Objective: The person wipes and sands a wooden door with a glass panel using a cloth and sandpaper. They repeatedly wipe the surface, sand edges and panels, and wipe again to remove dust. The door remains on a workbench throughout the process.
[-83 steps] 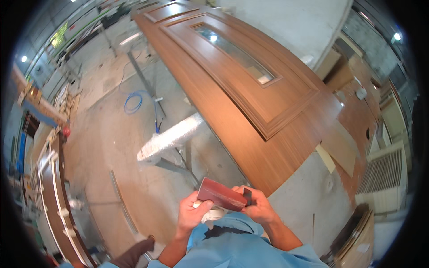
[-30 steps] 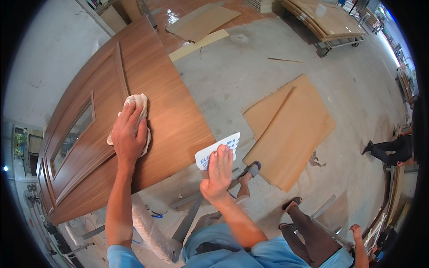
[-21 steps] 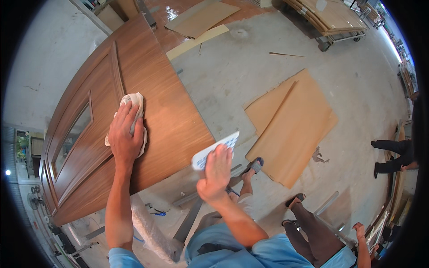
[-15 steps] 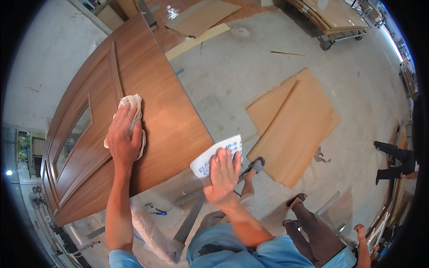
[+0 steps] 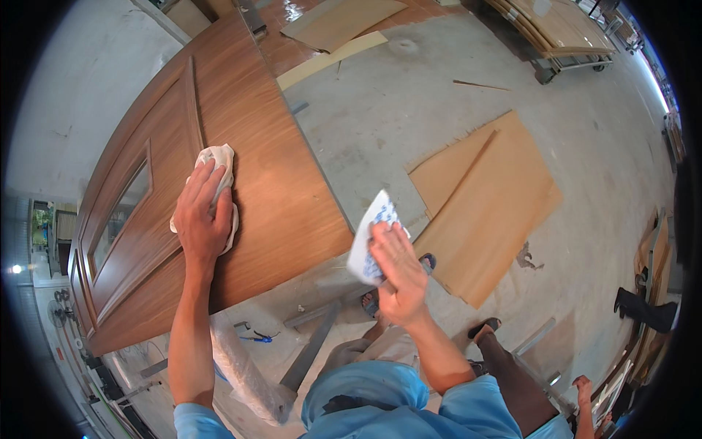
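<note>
Brown wood-grain door (image 5: 285,190) — L grip (image 5: 202,223) spread over crumpled off-white cloth (image 5: 218,154); R grip (image 5: 398,274) pinching white sheet (image 5: 363,252) w/ blue print.

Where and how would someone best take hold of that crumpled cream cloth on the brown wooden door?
Probably by the bunched far end of the crumpled cream cloth, pinched from above and the far side. Those folds rise off the flat brown wooden door and stick out past the person's bare left hand, which covers much of the middle and leaves less to grip there.
</note>
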A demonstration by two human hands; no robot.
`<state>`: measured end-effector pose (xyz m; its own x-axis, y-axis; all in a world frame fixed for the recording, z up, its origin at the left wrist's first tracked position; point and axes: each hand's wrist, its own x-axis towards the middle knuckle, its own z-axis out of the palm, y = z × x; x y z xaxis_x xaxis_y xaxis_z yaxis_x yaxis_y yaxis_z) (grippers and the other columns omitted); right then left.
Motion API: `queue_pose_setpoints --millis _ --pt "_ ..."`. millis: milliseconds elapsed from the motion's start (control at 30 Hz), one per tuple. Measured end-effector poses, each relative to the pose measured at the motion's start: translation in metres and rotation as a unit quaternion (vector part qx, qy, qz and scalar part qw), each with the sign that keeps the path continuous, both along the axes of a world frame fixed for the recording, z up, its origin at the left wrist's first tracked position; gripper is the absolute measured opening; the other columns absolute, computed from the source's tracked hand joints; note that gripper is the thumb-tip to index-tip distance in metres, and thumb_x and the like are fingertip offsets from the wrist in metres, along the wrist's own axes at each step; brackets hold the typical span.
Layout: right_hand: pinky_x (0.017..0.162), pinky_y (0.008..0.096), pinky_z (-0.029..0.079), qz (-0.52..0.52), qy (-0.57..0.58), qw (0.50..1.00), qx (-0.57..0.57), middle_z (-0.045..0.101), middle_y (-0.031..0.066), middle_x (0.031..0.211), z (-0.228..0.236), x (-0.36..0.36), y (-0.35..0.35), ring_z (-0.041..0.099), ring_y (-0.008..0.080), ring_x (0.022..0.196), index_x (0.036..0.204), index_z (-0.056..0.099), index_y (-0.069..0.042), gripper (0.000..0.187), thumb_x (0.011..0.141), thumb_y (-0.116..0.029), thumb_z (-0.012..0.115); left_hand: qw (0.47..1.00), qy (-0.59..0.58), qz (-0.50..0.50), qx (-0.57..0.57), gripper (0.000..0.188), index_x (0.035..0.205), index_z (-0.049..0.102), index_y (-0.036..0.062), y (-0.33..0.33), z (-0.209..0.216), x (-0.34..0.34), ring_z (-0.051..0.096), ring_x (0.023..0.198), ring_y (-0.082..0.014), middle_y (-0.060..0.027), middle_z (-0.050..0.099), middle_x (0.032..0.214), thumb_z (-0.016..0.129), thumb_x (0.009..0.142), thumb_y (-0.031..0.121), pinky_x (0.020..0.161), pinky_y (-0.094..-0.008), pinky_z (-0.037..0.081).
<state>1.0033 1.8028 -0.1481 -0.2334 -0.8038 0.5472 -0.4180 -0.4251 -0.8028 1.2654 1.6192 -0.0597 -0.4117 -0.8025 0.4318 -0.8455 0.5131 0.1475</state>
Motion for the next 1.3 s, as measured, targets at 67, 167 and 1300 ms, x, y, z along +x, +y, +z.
queue_pose_setpoints --millis 67,167,1300 --pt "0.118 0.0517 0.037 0.103 0.062 0.992 0.030 0.062 0.0182 0.140 0.008 -0.009 -0.005 0.054 0.0330 0.138 0.126 0.068 0.002 0.056 0.072 0.014 0.060 1.000 -0.003 0.002 0.002 0.036 0.124 0.070 0.0038 -0.001 0.000 0.000 0.057 0.132 -0.0361 -0.0170 0.065 0.135 0.065 0.089 0.010 0.112 -0.0467 0.042" --pt "0.118 0.0499 0.038 0.179 0.118 0.976 0.022 0.061 0.0138 0.142 0.018 -0.036 -0.031 0.054 0.0286 0.138 0.129 0.067 -0.001 0.053 0.076 0.006 0.066 1.000 -0.007 0.003 -0.007 0.037 0.125 0.070 0.0042 0.000 0.000 0.000 0.057 0.132 -0.0356 -0.0165 0.065 0.135 0.065 0.089 0.010 0.112 -0.0464 0.042" --pt "0.115 0.0506 0.043 0.394 0.202 0.892 -0.087 0.066 0.0044 0.137 0.007 -0.076 -0.098 0.060 0.0243 0.130 0.124 0.071 -0.010 0.037 0.087 -0.012 0.069 0.989 -0.010 0.149 -0.009 0.042 0.127 0.069 0.0043 0.007 0.002 -0.027 0.059 0.129 -0.0380 -0.0186 0.063 0.137 0.069 0.085 0.009 0.108 -0.0459 0.046"
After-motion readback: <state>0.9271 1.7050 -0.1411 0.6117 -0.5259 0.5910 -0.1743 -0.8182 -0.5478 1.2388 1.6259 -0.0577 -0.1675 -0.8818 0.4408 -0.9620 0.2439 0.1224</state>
